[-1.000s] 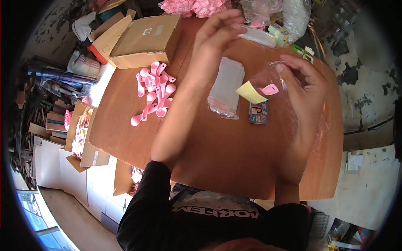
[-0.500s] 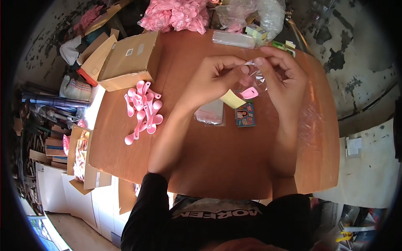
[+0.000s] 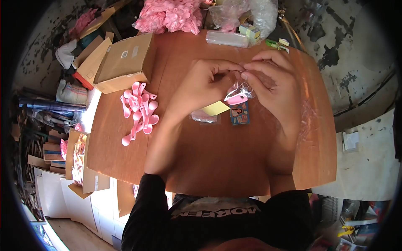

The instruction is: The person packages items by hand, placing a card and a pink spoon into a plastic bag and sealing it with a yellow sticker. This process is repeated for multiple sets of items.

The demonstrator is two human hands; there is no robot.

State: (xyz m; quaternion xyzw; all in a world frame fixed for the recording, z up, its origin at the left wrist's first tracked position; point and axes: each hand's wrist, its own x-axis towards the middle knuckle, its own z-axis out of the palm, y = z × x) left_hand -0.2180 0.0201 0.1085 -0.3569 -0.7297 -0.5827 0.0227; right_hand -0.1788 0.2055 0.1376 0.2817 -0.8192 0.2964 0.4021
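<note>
Between my two hands hangs a small clear plastic bag (image 3: pixel 243 90) with a pink spoon (image 3: pixel 237 99) showing at its lower end. My left hand (image 3: pixel 205 81) pinches the bag's upper edge, and a pale yellow slip (image 3: pixel 216 108) sticks out below that hand; how it is held is hidden. My right hand (image 3: pixel 274 79) grips the same edge between thumb and fingers. Beneath the bag lies a blue printed card (image 3: pixel 240 116). A stack of clear bags (image 3: pixel 207 118) sits left of the card, partly covered by the slip.
A pile of pink spoons (image 3: pixel 140 108) lies to the left on the brown table (image 3: pixel 217 159). Behind it stands a cardboard box (image 3: pixel 123 60). At the far edge are bagged pink spoons (image 3: pixel 171 16), a clear plastic packet (image 3: pixel 227 39) and a green-handled item (image 3: pixel 274 44).
My fingertips have come together along the bag's top edge. The bag and spoon hang lower and further left, and the yellow slip has shifted left. The whole view has moved slightly.
</note>
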